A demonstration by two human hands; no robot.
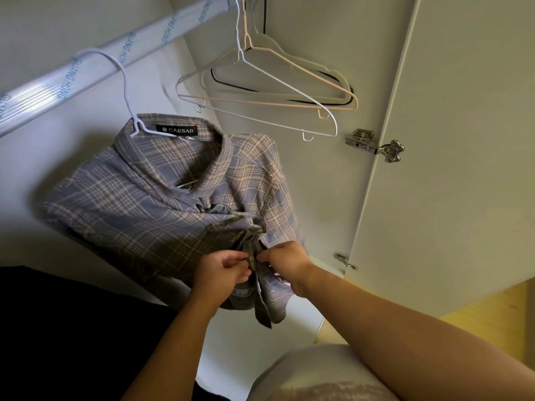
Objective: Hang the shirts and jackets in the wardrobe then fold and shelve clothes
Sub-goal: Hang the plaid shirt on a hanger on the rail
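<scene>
**Now two hands hold the front of a hung shirt**

Inside the wardrobe (318, 183) a shiny rail (95, 68) runs across the top. It has blue letters on it. Two lots of things hang from the rail.

First comes a thin white hanger (127, 95) with the plaid shirt (162, 204) on it. Further along, near the open door (463, 140), hangs a bunch of empty hangers (260, 102). One is white wire, one is peach, one is pale and thick, and one is black. They hang close together and overlap.

The plaid shirt is grey-blue with thin yellow lines that cross. Its collar (202, 157) is folded down. A black label (176, 130) inside the neck says CAESAR. The shirt hangs on a slant, with its bottom pulled toward the person. Its front is bunched and creased near the hands.

The left hand (223, 270) has its fingers curled and pinches one front edge of the shirt, right by a small dark button (246, 260). The right hand (285, 261) is curled too and pinches the other front edge. Both hands are low on the shirt and nearly touch.

A metal hinge (373, 146) joins the door to the wardrobe.
</scene>
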